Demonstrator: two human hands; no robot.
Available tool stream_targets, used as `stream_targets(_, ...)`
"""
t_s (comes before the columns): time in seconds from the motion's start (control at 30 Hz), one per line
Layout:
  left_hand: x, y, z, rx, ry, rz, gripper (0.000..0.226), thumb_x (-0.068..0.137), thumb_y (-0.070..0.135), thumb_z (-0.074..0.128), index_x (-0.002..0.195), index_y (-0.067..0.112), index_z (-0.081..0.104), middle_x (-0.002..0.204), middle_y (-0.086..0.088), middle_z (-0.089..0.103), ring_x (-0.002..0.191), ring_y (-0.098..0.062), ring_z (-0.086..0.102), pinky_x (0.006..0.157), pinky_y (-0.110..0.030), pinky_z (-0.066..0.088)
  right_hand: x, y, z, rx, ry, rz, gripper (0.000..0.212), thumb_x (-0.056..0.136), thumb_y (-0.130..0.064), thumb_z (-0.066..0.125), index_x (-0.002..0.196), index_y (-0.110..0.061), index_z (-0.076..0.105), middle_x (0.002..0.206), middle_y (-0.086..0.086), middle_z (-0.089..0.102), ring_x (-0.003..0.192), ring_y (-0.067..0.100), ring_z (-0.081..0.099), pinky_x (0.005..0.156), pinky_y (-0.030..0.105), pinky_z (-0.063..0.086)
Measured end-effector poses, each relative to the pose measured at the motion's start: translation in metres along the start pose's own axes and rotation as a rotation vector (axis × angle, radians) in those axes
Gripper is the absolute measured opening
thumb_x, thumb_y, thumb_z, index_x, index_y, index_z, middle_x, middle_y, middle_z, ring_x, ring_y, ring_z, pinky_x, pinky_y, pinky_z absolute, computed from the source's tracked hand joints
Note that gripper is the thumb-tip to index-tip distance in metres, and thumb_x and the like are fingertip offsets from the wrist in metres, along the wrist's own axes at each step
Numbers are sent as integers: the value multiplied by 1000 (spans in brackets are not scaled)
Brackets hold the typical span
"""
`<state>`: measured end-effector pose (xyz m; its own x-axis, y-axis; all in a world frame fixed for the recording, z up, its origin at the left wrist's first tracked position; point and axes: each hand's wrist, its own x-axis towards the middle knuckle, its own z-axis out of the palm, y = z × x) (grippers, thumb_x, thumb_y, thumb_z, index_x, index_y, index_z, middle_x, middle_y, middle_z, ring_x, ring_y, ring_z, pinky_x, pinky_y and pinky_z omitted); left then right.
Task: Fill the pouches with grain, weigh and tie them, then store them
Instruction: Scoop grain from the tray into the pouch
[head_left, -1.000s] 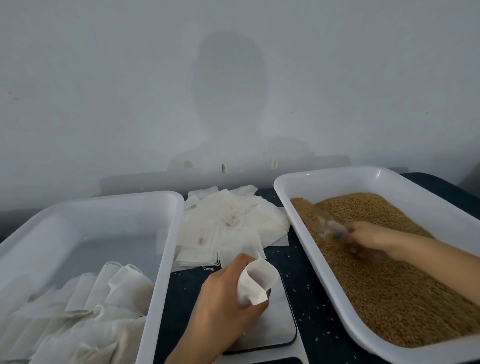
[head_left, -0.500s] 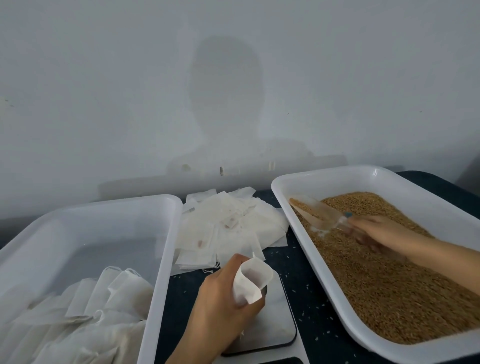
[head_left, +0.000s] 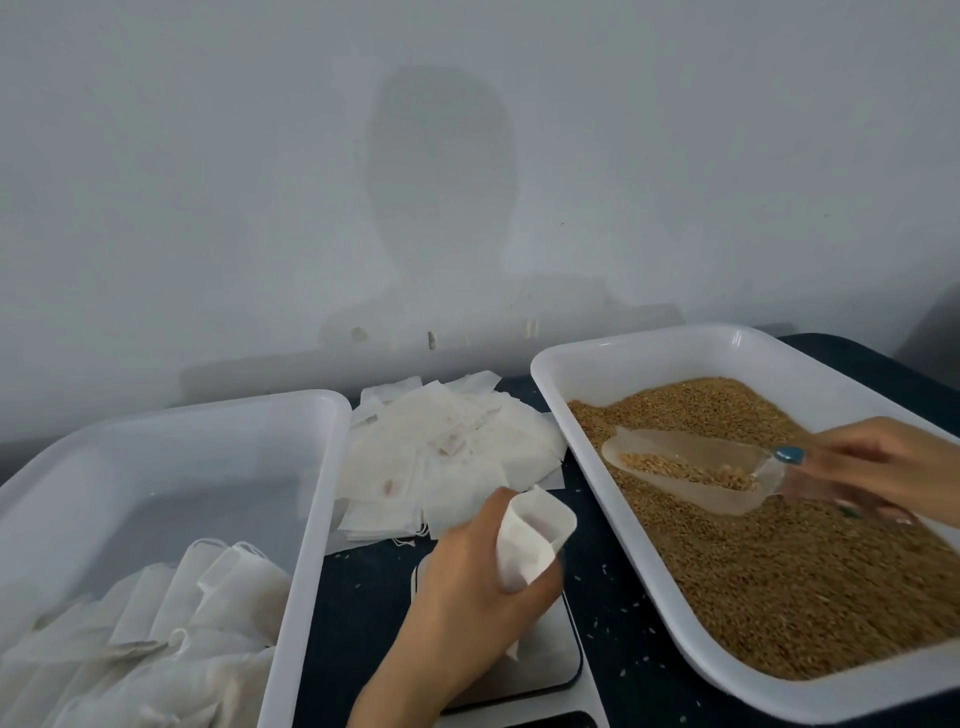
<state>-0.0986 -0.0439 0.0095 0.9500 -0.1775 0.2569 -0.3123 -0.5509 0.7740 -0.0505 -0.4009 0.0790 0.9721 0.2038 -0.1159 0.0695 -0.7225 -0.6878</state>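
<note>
The pouch (head_left: 535, 538) was judged limp and light; left hand (head_left: 467, 577) clasped its body below the open mouth; right hand (head_left: 878, 467) gripped the scoop (head_left: 685, 470) by its handle.

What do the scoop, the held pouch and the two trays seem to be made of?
Scoop: clear, smooth plastic by the look; grain shows through its wall. Pouch: thin white matte paper or non-woven fabric, creased yet holding its mouth open. Left tray and right tray: white moulded plastic, slightly glossy, with rounded rims.
</note>
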Motion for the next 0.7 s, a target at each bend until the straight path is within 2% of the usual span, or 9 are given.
stream_targets(0.1, 9, 6, 5, 58, -39, -17, 37, 75, 57, 61, 105, 39, 50, 89, 16, 65, 82, -4, 63, 68, -29, 56, -1, -8, -17, -15, -35, -21, 31, 75, -57, 58, 92, -41, 78, 66, 17, 69, 44, 20, 53, 41, 23, 39)
stream_targets(0.17, 12, 7, 9, 98, -47, -30, 35, 76, 53, 63, 105, 41, 47, 89, 18, 63, 85, 1, 60, 63, -20, 54, -5, -17, -26, -33, -98, -39, 43, 80, -71, 55, 94, -38, 78, 68, 17, 69, 43, 22, 54, 43, 20, 40)
stream_targets(0.23, 13, 8, 12, 126, -47, -32, 37, 75, 53, 61, 106, 41, 46, 88, 18, 62, 86, 2, 59, 59, -17, 51, -7, -30, -30, -81, -147, -79, 51, 73, -85, 55, 90, -42, 77, 64, 9, 69, 41, 22, 54, 43, 19, 39)
stream_targets(0.27, 13, 9, 14, 110, -45, -26, 39, 72, 54, 60, 107, 40, 47, 88, 16, 63, 83, -2, 60, 62, -23, 53, -9, -39, -32, -117, -170, -88, 54, 68, -89, 53, 89, -45, 76, 59, 4, 67, 39, 18, 51, 41, 17, 38)
stream_targets(0.37, 12, 10, 19, 73, -43, -7, 43, 68, 54, 56, 108, 40, 50, 87, 16, 65, 79, -6, 62, 67, -33, 55, -8, -61, -36, -210, -205, -150, 61, 68, -95, 45, 89, -47, 76, 52, -5, 63, 35, 5, 45, 38, 12, 32)
stream_targets(0.43, 12, 11, 21, 69, -46, 2, 44, 68, 52, 56, 110, 40, 51, 88, 16, 66, 80, -5, 63, 67, -33, 56, -5, -75, -36, -291, -208, -176, 64, 66, -98, 39, 89, -50, 75, 52, -8, 63, 37, 5, 46, 38, 10, 30)
stream_targets(0.53, 12, 12, 22, 48, -42, 19, 42, 67, 53, 56, 107, 41, 50, 84, 15, 64, 77, -5, 62, 63, -30, 55, 1, -95, -36, -426, -221, -200, 66, 60, -103, 30, 90, -60, 70, 52, -12, 62, 40, 5, 47, 40, 15, 30)
stream_targets(0.7, 11, 14, 22, 55, -45, 30, 45, 66, 53, 57, 108, 40, 48, 85, 14, 62, 78, -6, 61, 61, -28, 53, 10, -126, -36, -623, -241, -258, 80, 52, -106, 18, 89, -56, 69, 55, -17, 64, 43, 3, 49, 44, 17, 35)
